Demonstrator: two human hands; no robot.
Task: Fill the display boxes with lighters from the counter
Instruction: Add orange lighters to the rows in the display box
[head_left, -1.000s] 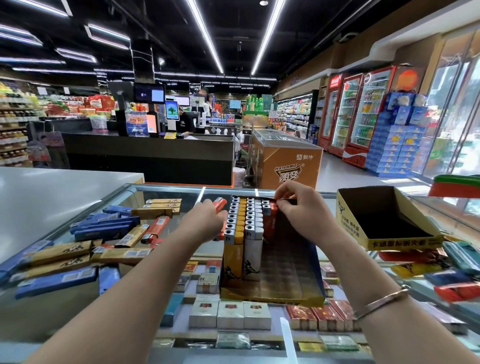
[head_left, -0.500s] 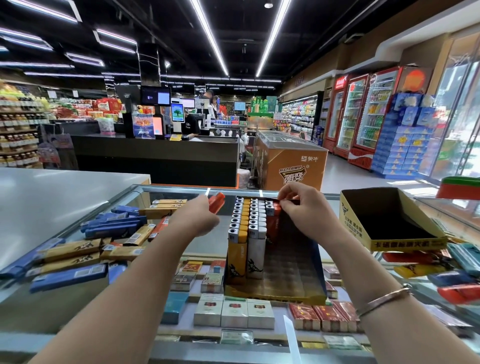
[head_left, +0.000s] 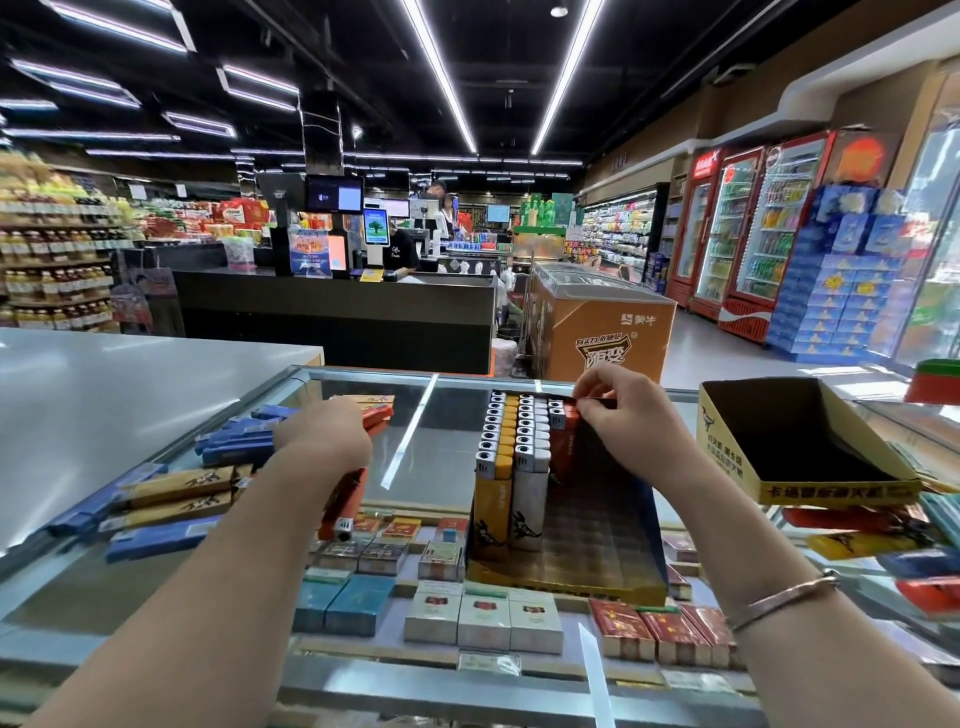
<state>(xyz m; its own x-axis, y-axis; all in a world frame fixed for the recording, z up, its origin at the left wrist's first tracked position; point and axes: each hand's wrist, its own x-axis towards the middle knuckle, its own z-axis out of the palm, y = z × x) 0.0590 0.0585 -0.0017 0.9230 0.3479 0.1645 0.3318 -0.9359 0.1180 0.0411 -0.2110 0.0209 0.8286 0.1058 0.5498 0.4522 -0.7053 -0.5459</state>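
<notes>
We look down over two bare forearms stretched across a glass counter (head_left: 415, 447). Our left hand (head_left: 324, 441) is turned palm down, fingers curled around red lighters: one red lighter (head_left: 344, 501) sticks out beneath the wrist with its metal head pointing toward us, and more red ends show past the knuckles. Just left of that hand, loose blue lighters (head_left: 236, 441) and tan lighters (head_left: 176, 486) lie flat on the glass.

Our right hand (head_left: 623, 415), a thin bangle (head_left: 779, 597) on its wrist, reaches to the far end of the blue display box (head_left: 566, 519) in the middle of the counter. Its thumb and forefinger pinch at the box's back edge, beside a short row of red lighters. The box holds upright rows of orange and white lighters along its left side; its right side is unfilled.

To the right, touching nothing, stands a yellow display box (head_left: 810, 441).
</notes>
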